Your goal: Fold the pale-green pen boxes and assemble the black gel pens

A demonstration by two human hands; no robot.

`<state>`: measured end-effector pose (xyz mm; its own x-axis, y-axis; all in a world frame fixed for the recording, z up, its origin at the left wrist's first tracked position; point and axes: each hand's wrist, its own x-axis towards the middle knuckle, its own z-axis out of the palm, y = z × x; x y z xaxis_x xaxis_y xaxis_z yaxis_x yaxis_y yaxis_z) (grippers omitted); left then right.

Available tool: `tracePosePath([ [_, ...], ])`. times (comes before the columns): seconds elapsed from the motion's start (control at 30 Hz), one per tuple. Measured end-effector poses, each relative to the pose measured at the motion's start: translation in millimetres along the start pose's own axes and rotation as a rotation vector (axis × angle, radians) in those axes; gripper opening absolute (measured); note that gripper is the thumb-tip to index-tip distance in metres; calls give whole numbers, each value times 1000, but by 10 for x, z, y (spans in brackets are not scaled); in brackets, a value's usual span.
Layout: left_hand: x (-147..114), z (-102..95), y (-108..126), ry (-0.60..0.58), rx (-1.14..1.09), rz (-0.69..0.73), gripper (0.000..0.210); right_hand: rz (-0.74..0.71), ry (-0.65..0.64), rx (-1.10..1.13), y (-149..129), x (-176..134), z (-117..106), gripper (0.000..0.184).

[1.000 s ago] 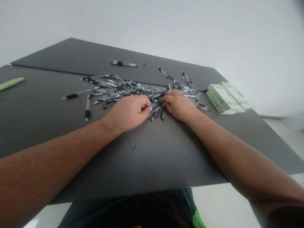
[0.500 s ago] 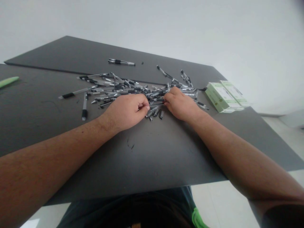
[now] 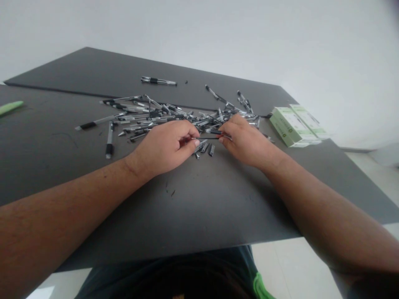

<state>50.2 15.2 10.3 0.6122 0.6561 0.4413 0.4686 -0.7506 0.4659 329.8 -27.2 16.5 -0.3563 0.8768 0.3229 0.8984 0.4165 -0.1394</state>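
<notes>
A thin dark pen refill (image 3: 208, 138) stretches level between my two hands, just above the near side of a heap of clear pens with black grips (image 3: 149, 120). My left hand (image 3: 173, 143) is closed, thumb and forefinger pinching the refill's left end. The right end sits in the closed fingers of my right hand (image 3: 241, 137). A pen part with a black grip (image 3: 213, 131) lies against the right fingertips; I cannot tell whether it is held too. Several loose clear pen caps (image 3: 204, 147) rest below the refill.
Two green-and-white boxes (image 3: 289, 126) stand at the right of the grey table (image 3: 187, 207). More pens (image 3: 158, 81) lie on the back panel. One pen (image 3: 109, 140) lies apart at the left, and a light green object (image 3: 11, 108) is at the far left edge.
My right hand has come slightly nearer and right, out of the heap. The dark refill now shows between both hands. My left hand has barely moved.
</notes>
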Motion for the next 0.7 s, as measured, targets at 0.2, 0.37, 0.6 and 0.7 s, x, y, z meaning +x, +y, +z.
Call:
tracePosePath([
  [0.2,11,-85,65,74,36,-97,20,-30,76,120,77,-16,-53,26],
  [0.37,49,-112,11,146,-10,-231,16,85,144,205,321,-23,-219,34],
  [0.6,85,-101,-63,231,-101,-352,12,150,74,164,458,4,-253,22],
  [0.7,81,-87,-109,266,-205,-408,14,107,55,156,454,-1,-253,20],
])
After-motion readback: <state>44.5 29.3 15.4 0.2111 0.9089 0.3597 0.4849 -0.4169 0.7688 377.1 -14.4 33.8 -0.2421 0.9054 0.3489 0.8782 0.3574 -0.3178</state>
